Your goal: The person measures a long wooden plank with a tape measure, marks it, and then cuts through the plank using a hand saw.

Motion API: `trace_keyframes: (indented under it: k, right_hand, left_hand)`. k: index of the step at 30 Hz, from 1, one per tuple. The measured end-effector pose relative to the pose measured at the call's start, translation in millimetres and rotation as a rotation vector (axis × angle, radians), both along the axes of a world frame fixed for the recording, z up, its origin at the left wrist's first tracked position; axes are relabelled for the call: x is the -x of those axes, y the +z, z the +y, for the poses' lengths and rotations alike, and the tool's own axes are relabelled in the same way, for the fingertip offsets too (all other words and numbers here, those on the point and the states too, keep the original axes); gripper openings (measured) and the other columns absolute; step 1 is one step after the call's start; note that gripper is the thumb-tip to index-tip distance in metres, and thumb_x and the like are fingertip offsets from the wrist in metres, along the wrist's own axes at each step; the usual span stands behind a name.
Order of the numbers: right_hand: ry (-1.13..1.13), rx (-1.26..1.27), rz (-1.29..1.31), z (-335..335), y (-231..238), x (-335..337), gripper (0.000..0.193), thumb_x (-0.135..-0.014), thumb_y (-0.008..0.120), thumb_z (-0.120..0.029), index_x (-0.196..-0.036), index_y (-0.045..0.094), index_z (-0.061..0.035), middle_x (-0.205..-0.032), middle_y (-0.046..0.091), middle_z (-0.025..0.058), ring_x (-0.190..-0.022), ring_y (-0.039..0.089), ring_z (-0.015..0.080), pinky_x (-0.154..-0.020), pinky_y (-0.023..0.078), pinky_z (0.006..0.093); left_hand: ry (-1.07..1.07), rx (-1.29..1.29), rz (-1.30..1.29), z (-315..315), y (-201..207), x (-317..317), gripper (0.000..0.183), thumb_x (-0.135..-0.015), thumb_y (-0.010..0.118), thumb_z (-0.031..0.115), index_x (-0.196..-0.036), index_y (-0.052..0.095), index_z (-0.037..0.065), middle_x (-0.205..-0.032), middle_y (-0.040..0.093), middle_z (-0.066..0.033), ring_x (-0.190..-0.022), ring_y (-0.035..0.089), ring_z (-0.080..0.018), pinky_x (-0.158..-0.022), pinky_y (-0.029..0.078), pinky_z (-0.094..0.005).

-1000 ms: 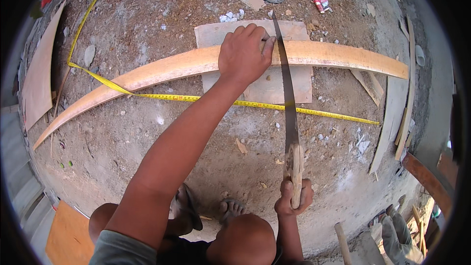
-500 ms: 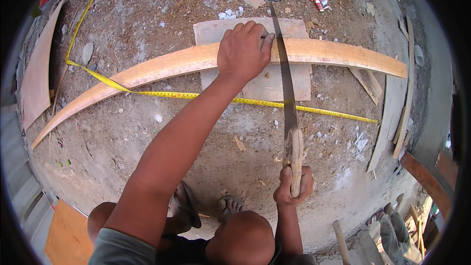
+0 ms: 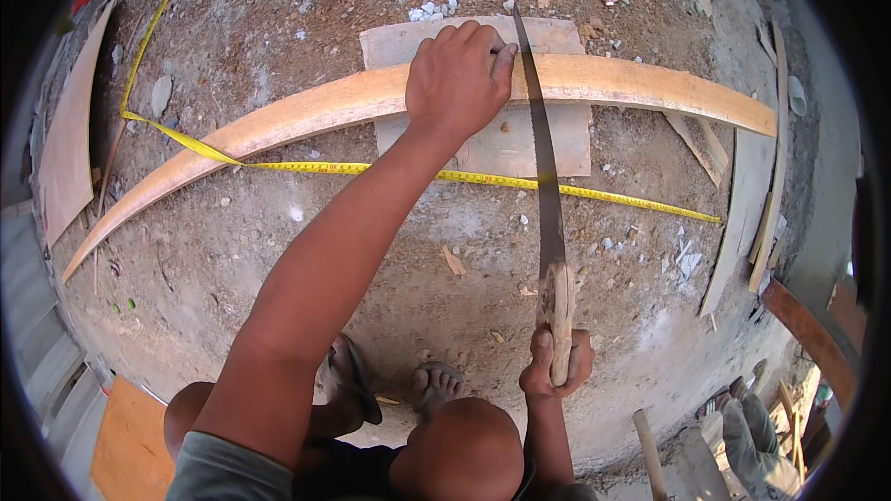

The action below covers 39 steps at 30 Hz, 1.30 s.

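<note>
While the left hand [image 3: 457, 79] presses flat on the curved plank [image 3: 306, 107], the right hand [image 3: 555, 366] grips the handsaw [image 3: 546, 195] handle.
Plank likely stiff, long, prone to shifting; hold beside the blade; saw probably whippy, thin.

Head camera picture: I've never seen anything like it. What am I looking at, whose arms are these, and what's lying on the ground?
No machine here: a person wears a wide-angle camera on the head, looking down at their own arms, so straight edges look bent. The left hand presses on a long pale wooden plank resting across a flat board. The right hand grips the wooden handle of a handsaw, its blade laid across the plank. On the dirt ground lies a yellow tape measure. The person's sandalled feet show below.
</note>
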State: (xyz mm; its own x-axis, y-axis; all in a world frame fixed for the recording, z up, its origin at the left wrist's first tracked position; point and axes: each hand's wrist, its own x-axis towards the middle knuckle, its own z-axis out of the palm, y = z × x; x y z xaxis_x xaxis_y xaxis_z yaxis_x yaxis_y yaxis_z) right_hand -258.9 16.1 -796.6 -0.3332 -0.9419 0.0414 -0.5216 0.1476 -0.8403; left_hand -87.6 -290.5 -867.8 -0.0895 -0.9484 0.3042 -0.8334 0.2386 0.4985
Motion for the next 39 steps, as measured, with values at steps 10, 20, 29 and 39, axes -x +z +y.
trace_keyframes:
  k: [10, 20, 29, 39]
  right_hand:
    - [-0.001, 0.024, -0.105, -79.6, 1.7, -18.7, 0.018, -0.089, 0.074, -0.008, -0.081, 0.060, -0.0031, -0.060, 0.059, 0.0075, -0.048, 0.055, 0.0120, -0.050, 0.042, 0.0291]
    - [-0.008, 0.178, -0.197, -194.2, -15.5, -35.2, 0.020, -0.089, 0.075, -0.006, -0.082, 0.057, -0.0049, -0.056, 0.054, 0.0037, -0.046, 0.049, 0.0089, -0.046, 0.038, 0.0288]
    - [0.004, 0.005, 0.062, -3.6, 9.4, -9.0, 0.016, -0.084, 0.075, -0.009, -0.083, 0.060, -0.0019, -0.063, 0.062, 0.0096, -0.048, 0.057, 0.0176, -0.051, 0.045, 0.0301]
    - [0.028, 0.093, -0.136, -132.5, -20.7, -29.4, 0.016, -0.090, 0.072, -0.005, -0.082, 0.059, -0.0029, -0.062, 0.058, 0.0048, -0.051, 0.052, 0.0093, -0.050, 0.041, 0.0275]
  left_hand:
    - [-0.001, 0.007, 0.001, -1.5, -2.0, 0.3, 0.020, -0.093, 0.069, 0.027, -0.085, 0.065, 0.009, -0.084, 0.066, -0.0099, -0.084, 0.064, -0.0333, -0.073, 0.049, -0.0462]
    - [-0.010, -0.011, 0.030, -2.9, 0.6, 12.2, 0.021, -0.094, 0.068, 0.027, -0.086, 0.066, 0.009, -0.085, 0.066, -0.0102, -0.083, 0.064, -0.0342, -0.072, 0.050, -0.0470]
    - [0.004, 0.024, -0.006, 1.6, -0.8, -5.1, 0.021, -0.093, 0.070, 0.027, -0.085, 0.066, 0.008, -0.085, 0.068, -0.0098, -0.084, 0.065, -0.0334, -0.072, 0.050, -0.0465]
    - [-0.012, 0.001, 0.025, 4.7, -6.9, 5.9, 0.021, -0.093, 0.070, 0.028, -0.085, 0.067, 0.009, -0.084, 0.066, -0.0103, -0.084, 0.065, -0.0338, -0.072, 0.050, -0.0482]
